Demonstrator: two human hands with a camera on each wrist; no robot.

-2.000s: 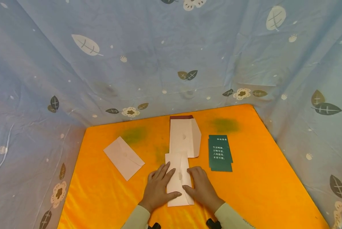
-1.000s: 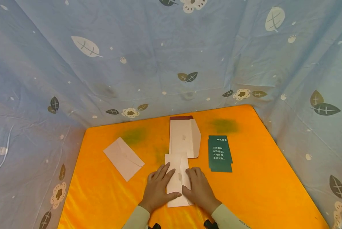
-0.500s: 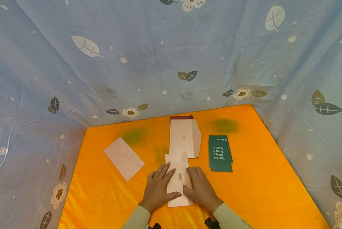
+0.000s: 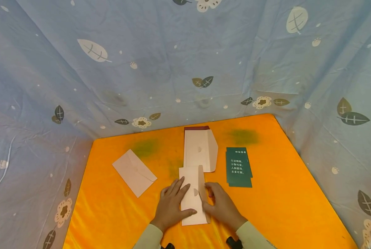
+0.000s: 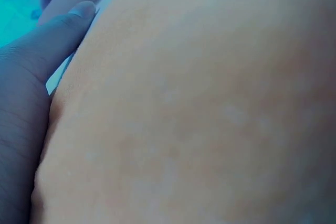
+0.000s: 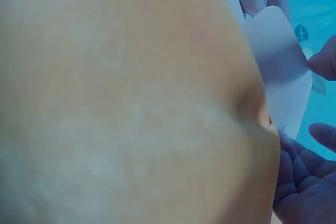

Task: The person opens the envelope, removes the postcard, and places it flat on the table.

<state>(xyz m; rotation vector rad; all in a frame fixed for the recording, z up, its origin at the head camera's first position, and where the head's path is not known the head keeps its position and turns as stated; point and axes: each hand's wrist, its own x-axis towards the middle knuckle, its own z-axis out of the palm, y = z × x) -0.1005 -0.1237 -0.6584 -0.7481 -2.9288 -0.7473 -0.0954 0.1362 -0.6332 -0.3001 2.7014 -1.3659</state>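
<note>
A pale pink envelope [image 4: 190, 180] lies upright in front of the person, its flap [image 4: 202, 186] lifted partway along the right side. A small half-round notch shows on its body. My left hand [image 4: 174, 204] rests flat on the envelope's left side, fingers spread, the thumb across its lower part. The right hand [image 4: 221, 204] holds the flap's free edge, with curled fingers and thumb at it. In the right wrist view the raised flap [image 6: 278, 66] has a fingertip at its edge. Left wrist view shows mostly cloth and the left thumb [image 5: 65, 35].
Behind lies a second envelope [image 4: 194, 145], flap out, with a dark red edge [image 4: 197, 128] beyond it. A pink envelope [image 4: 134, 173] lies tilted at left. Green cards [image 4: 238, 167] with white writing overlap at right. Patterned blue cloth [image 4: 160, 62] surrounds the orange table [image 4: 282, 193].
The right hand has shifted slightly right and raised the flap, which earlier lay nearly flat on the envelope; more of the envelope's notch now shows. The left hand has stayed in place.
</note>
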